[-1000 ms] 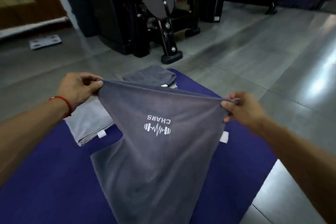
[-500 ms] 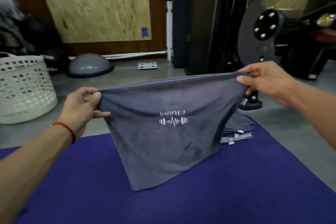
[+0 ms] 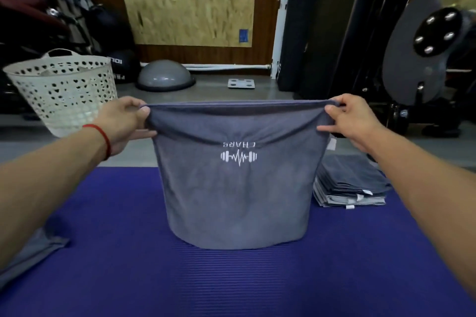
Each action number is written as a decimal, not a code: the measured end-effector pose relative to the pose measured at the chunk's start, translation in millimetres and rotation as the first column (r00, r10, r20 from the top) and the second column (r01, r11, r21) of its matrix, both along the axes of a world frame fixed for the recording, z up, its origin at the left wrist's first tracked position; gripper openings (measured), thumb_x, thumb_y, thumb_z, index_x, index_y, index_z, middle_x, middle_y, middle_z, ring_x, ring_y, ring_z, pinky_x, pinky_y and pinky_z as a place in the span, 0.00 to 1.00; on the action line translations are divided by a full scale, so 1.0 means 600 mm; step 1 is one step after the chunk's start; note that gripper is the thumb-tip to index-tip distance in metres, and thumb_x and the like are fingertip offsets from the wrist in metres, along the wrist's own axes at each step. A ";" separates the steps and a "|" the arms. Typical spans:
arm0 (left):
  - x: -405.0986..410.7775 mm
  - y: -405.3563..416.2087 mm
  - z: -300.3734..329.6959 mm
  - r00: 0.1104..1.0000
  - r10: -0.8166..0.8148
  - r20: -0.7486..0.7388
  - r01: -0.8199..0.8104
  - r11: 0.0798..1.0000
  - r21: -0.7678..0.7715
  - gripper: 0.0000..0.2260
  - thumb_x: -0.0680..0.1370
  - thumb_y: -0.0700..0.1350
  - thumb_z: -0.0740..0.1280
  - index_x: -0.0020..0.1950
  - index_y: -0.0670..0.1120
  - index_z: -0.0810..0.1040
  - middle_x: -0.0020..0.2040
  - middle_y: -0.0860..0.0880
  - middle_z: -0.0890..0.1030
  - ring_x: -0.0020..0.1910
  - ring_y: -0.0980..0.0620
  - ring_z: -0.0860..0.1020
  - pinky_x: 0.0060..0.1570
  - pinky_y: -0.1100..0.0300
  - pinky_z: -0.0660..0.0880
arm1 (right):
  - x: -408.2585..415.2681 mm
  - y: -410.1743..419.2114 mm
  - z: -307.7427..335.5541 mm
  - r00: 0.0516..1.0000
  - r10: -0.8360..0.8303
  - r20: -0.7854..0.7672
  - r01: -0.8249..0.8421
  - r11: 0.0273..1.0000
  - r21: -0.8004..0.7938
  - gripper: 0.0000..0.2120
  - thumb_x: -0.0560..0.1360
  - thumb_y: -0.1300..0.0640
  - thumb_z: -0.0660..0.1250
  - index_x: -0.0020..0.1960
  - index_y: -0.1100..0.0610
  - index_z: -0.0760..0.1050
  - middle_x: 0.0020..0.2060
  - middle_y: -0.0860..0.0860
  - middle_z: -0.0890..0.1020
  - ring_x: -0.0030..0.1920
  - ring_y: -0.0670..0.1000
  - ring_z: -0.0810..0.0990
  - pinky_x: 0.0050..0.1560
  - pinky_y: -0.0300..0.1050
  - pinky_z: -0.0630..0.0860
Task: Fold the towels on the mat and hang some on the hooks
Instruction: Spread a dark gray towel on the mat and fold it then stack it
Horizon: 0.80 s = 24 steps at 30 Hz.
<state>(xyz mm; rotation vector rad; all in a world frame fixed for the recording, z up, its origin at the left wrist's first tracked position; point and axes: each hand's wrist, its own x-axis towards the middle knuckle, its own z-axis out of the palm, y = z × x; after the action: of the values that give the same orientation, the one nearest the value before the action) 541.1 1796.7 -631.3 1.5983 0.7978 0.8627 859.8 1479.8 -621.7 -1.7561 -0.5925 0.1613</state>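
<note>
Left hand (image 3: 123, 121) and right hand (image 3: 353, 121) each pinch a top corner of the towel (image 3: 235, 188); both grips clenched on cloth. Towel hangs taut over the mat (image 3: 231, 278), hem touching, likely squared for folding. Stack (image 3: 351, 183) just right.

Grey towel (image 3: 235, 188) now level and square-on, its hem newly down on the mat (image 3: 231, 278).
</note>
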 end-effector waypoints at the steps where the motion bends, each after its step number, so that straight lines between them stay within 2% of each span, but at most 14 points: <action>1: 0.011 0.003 0.002 1.000 -0.005 0.014 0.006 0.999 -0.054 0.10 0.84 0.37 0.62 0.45 0.48 0.72 0.44 0.43 0.74 0.41 0.46 0.77 0.35 0.54 0.84 | 0.004 0.004 -0.007 1.000 -0.029 0.001 0.029 0.999 0.018 0.05 0.84 0.63 0.62 0.52 0.56 0.75 0.46 0.56 0.77 0.55 0.57 0.81 0.47 0.49 0.85; 2: 0.019 0.004 0.004 0.999 -0.010 0.034 0.012 0.996 -0.084 0.10 0.84 0.37 0.62 0.45 0.49 0.72 0.45 0.43 0.74 0.41 0.47 0.77 0.35 0.54 0.84 | 0.006 0.005 -0.011 0.999 -0.052 0.008 0.051 0.998 0.044 0.04 0.83 0.63 0.62 0.53 0.56 0.74 0.46 0.55 0.77 0.56 0.56 0.81 0.50 0.50 0.85; 4: 0.025 -0.003 0.013 0.997 -0.035 0.073 0.039 0.998 -0.054 0.09 0.84 0.39 0.62 0.46 0.50 0.72 0.45 0.45 0.75 0.41 0.48 0.77 0.37 0.55 0.83 | 0.005 -0.008 -0.008 0.998 -0.059 0.030 0.055 0.992 0.113 0.05 0.83 0.63 0.62 0.52 0.54 0.74 0.47 0.55 0.78 0.55 0.54 0.82 0.50 0.46 0.84; 6: 0.011 -0.019 0.017 0.991 -0.104 0.090 0.102 0.994 0.025 0.09 0.84 0.41 0.62 0.46 0.52 0.72 0.49 0.46 0.76 0.45 0.48 0.79 0.43 0.52 0.84 | -0.006 -0.037 0.001 0.997 -0.042 0.066 0.031 0.986 0.165 0.07 0.83 0.62 0.63 0.49 0.52 0.74 0.44 0.52 0.80 0.50 0.51 0.83 0.47 0.45 0.84; 8: -0.020 -0.042 0.007 0.974 -0.209 0.083 0.203 0.976 0.081 0.09 0.84 0.41 0.63 0.46 0.54 0.73 0.52 0.46 0.76 0.46 0.48 0.81 0.44 0.50 0.84 | -0.021 -0.076 -0.006 0.997 -0.011 0.082 -0.002 0.987 0.160 0.06 0.84 0.60 0.63 0.49 0.53 0.75 0.42 0.53 0.81 0.43 0.49 0.83 0.43 0.44 0.85; 10: -0.060 -0.071 -0.033 0.959 -0.272 0.075 0.267 0.961 0.069 0.09 0.83 0.42 0.64 0.47 0.55 0.74 0.50 0.47 0.77 0.44 0.49 0.82 0.42 0.51 0.84 | -0.042 -0.119 -0.033 0.996 0.064 0.058 -0.069 0.992 0.105 0.04 0.83 0.57 0.65 0.50 0.55 0.77 0.42 0.58 0.79 0.39 0.52 0.80 0.36 0.42 0.84; 12: -0.105 -0.109 -0.108 0.954 -0.298 0.047 0.297 0.955 0.014 0.05 0.80 0.43 0.66 0.47 0.53 0.76 0.47 0.45 0.78 0.41 0.49 0.81 0.40 0.52 0.84 | -0.063 -0.162 -0.086 0.985 0.167 -0.033 -0.166 0.986 0.026 0.07 0.78 0.53 0.68 0.49 0.57 0.77 0.40 0.58 0.79 0.35 0.54 0.78 0.30 0.42 0.81; 14: -0.154 -0.155 -0.209 0.949 -0.314 -0.015 0.313 0.948 -0.066 0.03 0.77 0.42 0.67 0.47 0.50 0.77 0.44 0.41 0.78 0.39 0.46 0.79 0.37 0.55 0.83 | -0.085 -0.203 -0.166 0.953 0.254 -0.168 -0.276 0.953 -0.127 0.10 0.75 0.53 0.68 0.47 0.61 0.77 0.36 0.56 0.80 0.33 0.54 0.78 0.30 0.45 0.80; 15: -0.179 -0.177 -0.263 0.943 -0.326 -0.069 0.317 0.941 -0.120 0.03 0.78 0.40 0.67 0.48 0.47 0.77 0.42 0.39 0.78 0.38 0.45 0.77 0.36 0.57 0.82 | -0.097 -0.223 -0.216 0.928 0.276 -0.248 -0.333 0.916 -0.224 0.10 0.77 0.55 0.68 0.48 0.64 0.77 0.37 0.57 0.81 0.34 0.55 0.80 0.32 0.45 0.81; 17: -0.230 -0.214 -0.365 0.903 -0.375 -0.210 0.330 0.918 -0.219 0.04 0.78 0.38 0.71 0.47 0.46 0.78 0.39 0.40 0.77 0.38 0.45 0.76 0.35 0.59 0.81 | -0.127 -0.263 -0.320 0.873 0.277 -0.401 -0.442 0.798 -0.410 0.07 0.80 0.62 0.68 0.51 0.66 0.79 0.42 0.59 0.84 0.41 0.54 0.82 0.39 0.47 0.83; 19: -0.274 -0.243 -0.443 0.803 -0.493 -0.334 0.416 0.866 -0.278 0.03 0.76 0.43 0.73 0.45 0.49 0.81 0.37 0.45 0.77 0.38 0.47 0.74 0.37 0.61 0.78 | -0.160 -0.303 -0.404 0.827 0.288 -0.483 -0.544 0.629 -0.556 0.03 0.80 0.63 0.69 0.51 0.63 0.81 0.43 0.56 0.85 0.43 0.51 0.82 0.45 0.48 0.82; 21: -0.312 -0.266 -0.489 0.666 -0.598 -0.445 0.515 0.801 -0.306 0.03 0.75 0.44 0.73 0.45 0.52 0.82 0.37 0.49 0.80 0.39 0.52 0.77 0.44 0.60 0.76 | -0.185 -0.337 -0.455 0.772 0.407 -0.487 -0.631 0.402 -0.664 0.02 0.79 0.59 0.72 0.48 0.54 0.82 0.41 0.46 0.84 0.41 0.43 0.80 0.48 0.45 0.80; 22: -0.330 -0.275 -0.505 0.606 -0.617 -0.502 0.554 0.780 -0.290 0.03 0.75 0.44 0.73 0.45 0.53 0.83 0.40 0.50 0.83 0.42 0.54 0.80 0.48 0.60 0.77 | -0.196 -0.350 -0.471 0.742 0.473 -0.475 -0.642 0.295 -0.708 0.05 0.77 0.56 0.73 0.45 0.47 0.82 0.40 0.42 0.84 0.41 0.41 0.80 0.49 0.44 0.79; 24: -0.359 -0.291 -0.521 0.551 -0.582 -0.599 0.600 0.775 -0.201 0.04 0.72 0.46 0.74 0.44 0.56 0.83 0.47 0.55 0.84 0.48 0.58 0.83 0.52 0.62 0.78 | -0.214 -0.371 -0.485 0.703 0.543 -0.459 -0.614 0.140 -0.776 0.07 0.74 0.52 0.74 0.41 0.41 0.79 0.44 0.38 0.82 0.45 0.41 0.80 0.49 0.39 0.76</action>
<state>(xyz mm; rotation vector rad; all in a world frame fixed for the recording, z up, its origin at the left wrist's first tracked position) 325.8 1622.1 -944.1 2.0377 0.6056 -0.2057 731.6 1257.1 -912.8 -2.4302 -1.3126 1.3653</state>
